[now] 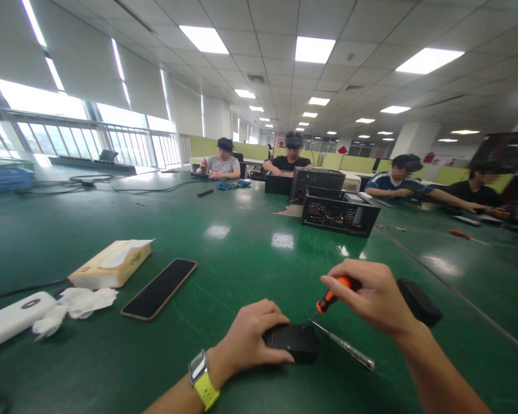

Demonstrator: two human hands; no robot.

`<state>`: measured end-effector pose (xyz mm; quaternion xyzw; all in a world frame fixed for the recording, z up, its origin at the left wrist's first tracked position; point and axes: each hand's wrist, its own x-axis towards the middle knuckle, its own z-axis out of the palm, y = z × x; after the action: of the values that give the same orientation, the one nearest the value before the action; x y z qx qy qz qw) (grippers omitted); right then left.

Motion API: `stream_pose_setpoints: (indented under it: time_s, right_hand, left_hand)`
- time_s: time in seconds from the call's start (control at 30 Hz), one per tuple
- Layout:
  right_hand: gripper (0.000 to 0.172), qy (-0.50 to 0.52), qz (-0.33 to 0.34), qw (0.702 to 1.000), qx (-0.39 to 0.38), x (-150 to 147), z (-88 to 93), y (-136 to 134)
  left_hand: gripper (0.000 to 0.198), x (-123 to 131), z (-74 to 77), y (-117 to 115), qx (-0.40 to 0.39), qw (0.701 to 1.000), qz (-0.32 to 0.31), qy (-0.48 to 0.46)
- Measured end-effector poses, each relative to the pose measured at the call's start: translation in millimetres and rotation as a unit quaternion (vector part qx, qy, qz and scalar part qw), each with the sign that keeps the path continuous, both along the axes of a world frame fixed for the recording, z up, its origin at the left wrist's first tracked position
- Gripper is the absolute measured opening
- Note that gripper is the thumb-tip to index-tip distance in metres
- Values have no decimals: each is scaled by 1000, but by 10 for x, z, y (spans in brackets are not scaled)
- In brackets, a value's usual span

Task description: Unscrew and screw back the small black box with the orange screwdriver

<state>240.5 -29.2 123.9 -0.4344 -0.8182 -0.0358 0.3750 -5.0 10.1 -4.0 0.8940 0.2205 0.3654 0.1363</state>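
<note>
My left hand [259, 333], with a yellow-banded watch at the wrist, grips a small black box [296, 340] against the green table. Fingers lie along its far side and the thumb along the near side. In my right hand [366, 293] is an orange and black screwdriver [330, 298], tilted, its tip at the box's far right corner. Whether the tip sits in a screw is too small to tell. Just right of the box lies a second screwdriver [345, 345] with a clear handle. Beyond my right wrist rests another black block [418, 302].
A phone [159, 289], a tissue pack [112, 264], crumpled tissue [82, 302] and a white device [15, 319] lie to the left. Black metal cases [339, 213] stand ahead. Several people sit across the table [242, 241]. An orange-handled screwdriver [461, 234] lies far right.
</note>
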Motion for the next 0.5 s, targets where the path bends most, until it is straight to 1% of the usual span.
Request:
stream_pose_setpoints:
  time_s: [0.07, 0.2, 0.5]
  right_hand:
    - [31, 23, 11, 1000, -1, -49, 13, -22]
    - [29, 57, 20, 998, 0, -133, 15, -54]
    - [27, 54, 35, 998, 7, -198, -54, -8]
  left_hand:
    - [55, 2, 5, -7, 2, 1000, 1, 0]
    - [55, 4, 4, -9, 6, 1000, 0, -3]
    - [60, 9, 12, -16, 6, 1000, 1, -4]
